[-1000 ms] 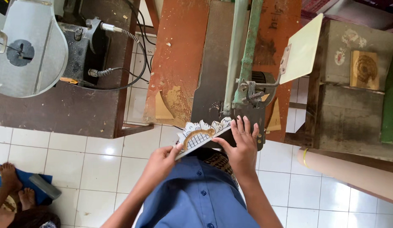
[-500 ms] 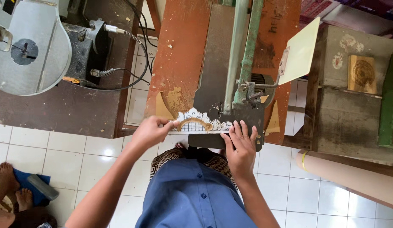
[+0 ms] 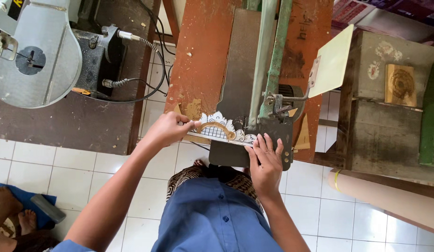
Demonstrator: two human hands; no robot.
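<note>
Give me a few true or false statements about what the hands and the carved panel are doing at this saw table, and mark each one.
1. The left hand grips the left end of the patterned panel. True.
2. The right hand is lifted clear of the saw table. False: it lies flat at the panel's right end.
3. The panel lies on the tiled floor. False: it rests on the saw table.
4. A grey round machine stands on the left bench. True.
</note>
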